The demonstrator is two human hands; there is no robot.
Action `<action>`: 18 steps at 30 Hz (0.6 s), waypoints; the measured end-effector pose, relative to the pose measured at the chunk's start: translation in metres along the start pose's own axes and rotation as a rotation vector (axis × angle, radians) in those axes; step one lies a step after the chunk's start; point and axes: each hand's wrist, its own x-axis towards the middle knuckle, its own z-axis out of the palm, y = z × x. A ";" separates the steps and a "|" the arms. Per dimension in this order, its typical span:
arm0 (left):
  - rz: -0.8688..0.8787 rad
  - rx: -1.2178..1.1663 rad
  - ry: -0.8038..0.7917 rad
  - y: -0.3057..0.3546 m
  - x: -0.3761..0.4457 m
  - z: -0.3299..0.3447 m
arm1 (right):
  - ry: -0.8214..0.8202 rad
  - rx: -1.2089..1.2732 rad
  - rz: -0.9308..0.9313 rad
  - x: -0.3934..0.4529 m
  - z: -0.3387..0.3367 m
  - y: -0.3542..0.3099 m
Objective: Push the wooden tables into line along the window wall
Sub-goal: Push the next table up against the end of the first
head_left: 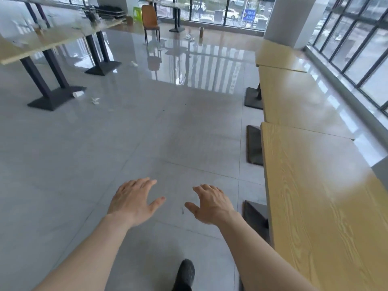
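Nearest us, a dark shoe [185,274] on the grey floor [105,154], both bare forearms reaching out above it. Left hand [133,201] is flat, fingers spread, grip wide open, nothing in it. Right hand [211,203] the same: palm down, fingers loosely splayed, grip empty, hovering over the tiles and clear of any worktop.

Now across from the left. Far left, a long pale worktop [52,36] on dark pedestal legs, well away from the glass, small clutter on top too blurred to name. By its near base a tipped paper cup [78,94] and a crumpled scrap [95,100] lie on the floor. Further back, an orange chair [149,21] stands alone near the far windows.

Over on the right, three wooden tables: the near table [319,206], the middle table [298,97] and the far table [275,54] sit end to end along the window wall [357,51], edges close but slightly stepped, the far one by a white pillar [294,19].
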 end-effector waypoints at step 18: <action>0.268 0.029 -0.040 0.074 0.464 -0.098 | 0.162 0.129 0.276 0.328 -0.186 0.157</action>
